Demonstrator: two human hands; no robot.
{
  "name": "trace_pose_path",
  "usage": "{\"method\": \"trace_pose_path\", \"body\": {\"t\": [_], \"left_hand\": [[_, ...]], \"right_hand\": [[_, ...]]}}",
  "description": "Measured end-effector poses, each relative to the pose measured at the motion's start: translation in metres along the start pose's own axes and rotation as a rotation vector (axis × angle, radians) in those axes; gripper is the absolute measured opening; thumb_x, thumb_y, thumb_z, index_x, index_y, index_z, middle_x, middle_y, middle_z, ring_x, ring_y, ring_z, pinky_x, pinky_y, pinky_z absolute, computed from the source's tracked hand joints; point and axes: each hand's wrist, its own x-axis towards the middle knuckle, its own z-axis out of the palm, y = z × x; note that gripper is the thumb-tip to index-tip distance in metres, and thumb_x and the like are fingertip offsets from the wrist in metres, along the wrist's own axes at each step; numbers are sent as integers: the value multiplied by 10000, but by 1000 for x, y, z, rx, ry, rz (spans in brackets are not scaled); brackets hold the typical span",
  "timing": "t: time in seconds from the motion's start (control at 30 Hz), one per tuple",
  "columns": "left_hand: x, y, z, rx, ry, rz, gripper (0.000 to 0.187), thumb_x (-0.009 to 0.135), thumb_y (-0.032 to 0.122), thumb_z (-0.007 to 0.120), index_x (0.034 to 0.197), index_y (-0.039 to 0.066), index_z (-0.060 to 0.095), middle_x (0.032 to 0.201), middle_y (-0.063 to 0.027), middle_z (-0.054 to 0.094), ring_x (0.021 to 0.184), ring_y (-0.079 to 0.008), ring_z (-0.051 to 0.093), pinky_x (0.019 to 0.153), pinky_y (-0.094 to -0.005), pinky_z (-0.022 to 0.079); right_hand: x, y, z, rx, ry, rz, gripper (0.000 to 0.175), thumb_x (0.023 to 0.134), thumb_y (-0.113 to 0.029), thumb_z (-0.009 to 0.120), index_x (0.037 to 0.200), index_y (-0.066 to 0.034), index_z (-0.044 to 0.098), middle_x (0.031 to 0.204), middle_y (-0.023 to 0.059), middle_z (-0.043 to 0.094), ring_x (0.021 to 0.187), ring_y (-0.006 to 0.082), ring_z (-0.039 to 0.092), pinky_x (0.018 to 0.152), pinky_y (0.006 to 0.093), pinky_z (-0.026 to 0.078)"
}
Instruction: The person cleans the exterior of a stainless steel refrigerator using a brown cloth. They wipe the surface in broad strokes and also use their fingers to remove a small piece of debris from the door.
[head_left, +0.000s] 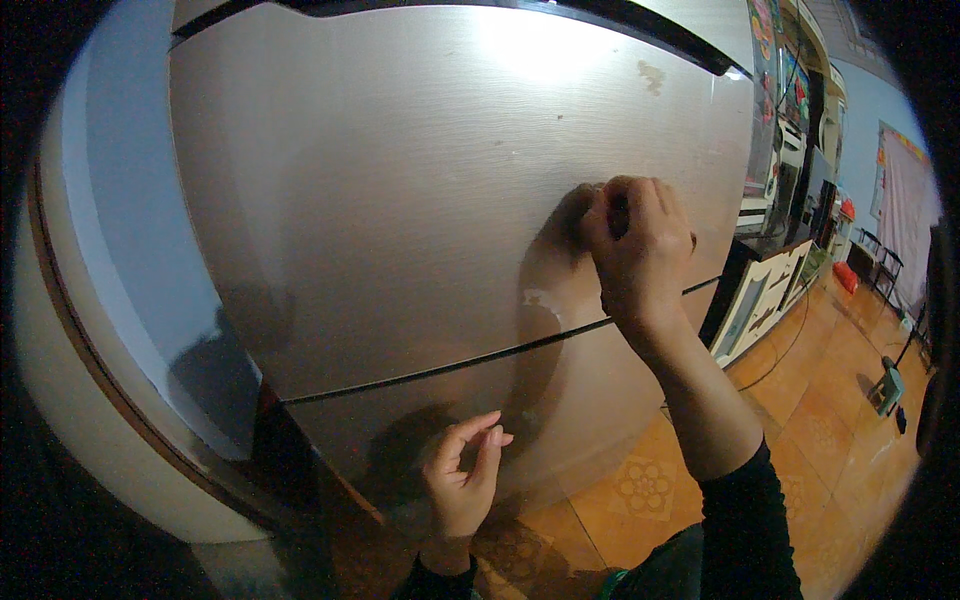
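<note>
A brushed-metal refrigerator door (375, 187) fills most of the view. My right hand (645, 232) is curled close against its right half, fingertips bent toward the panel. Whether anything sits inside those fingers is hidden by the hand. Lower down, my left hand (465, 476) hovers in front of the lower panel (600, 382), thumb and index finger slightly apart and holding nothing visible. A black seam (450, 367) divides the two panels. Whitish marks (541, 300) show just above that seam, and a brownish smudge (651, 77) lies near the door's top right.
A dark recessed handle strip (652, 34) crosses the door's top. On the left stands a pale blue wall (135, 225). To the right are a cabinet (765, 300) with a trailing cable (802, 330), orange floor tiles (810, 435) and a small greenish object (887, 386).
</note>
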Motion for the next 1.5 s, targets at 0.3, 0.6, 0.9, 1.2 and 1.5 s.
{"method": "trace_pose_path", "body": {"t": [0.3, 0.6, 0.9, 1.2, 1.5], "left_hand": [[0, -2, 3, -26, 7, 14, 156, 940, 45, 649, 1090, 11, 672, 941, -80, 720, 861, -144, 696, 795, -269, 518], [0, -7, 7, -33, 14, 27, 162, 931, 28, 652, 1089, 6, 681, 926, -89, 718, 849, -149, 699, 786, -275, 519], [-1, -5, 4, 3, -36, 40, 164, 951, 43, 636, 1108, 2, 664, 996, -85, 708, 889, -156, 699, 810, -273, 521], [0, -10, 7, 147, 27, 108, 146, 921, 33, 658, 1064, 18, 686, 989, -92, 720, 905, -165, 688, 836, -285, 522], [27, 17, 20, 431, 57, 443, 144, 838, -17, 724, 975, 22, 700, 995, -93, 713, 921, -202, 670, 838, -308, 518]], "right_hand": [[-7, -5, -17, 270, -146, 268, 172, 858, -206, 749, 925, -61, 682, 860, 101, 645, 789, 272, 619, 728, 372, 493], [8, -11, -14, 67, -126, 96, 128, 853, -184, 721, 908, -73, 687, 858, 88, 650, 861, 299, 603, 748, 407, 464], [7, -5, -11, 35, -34, 62, 122, 857, -143, 702, 897, -41, 648, 812, 114, 642, 772, 290, 623, 709, 415, 492], [-104, -30, -101, 831, -718, 1129, 151, 956, -129, 669, 892, -8, 603, 698, 27, 631, 606, 103, 604, 529, 254, 492], [-213, 6, -121, 1113, -941, 1268, 150, 972, -40, 562, 1082, -19, 662, 843, 66, 680, 702, 150, 652, 603, 304, 552]]}}
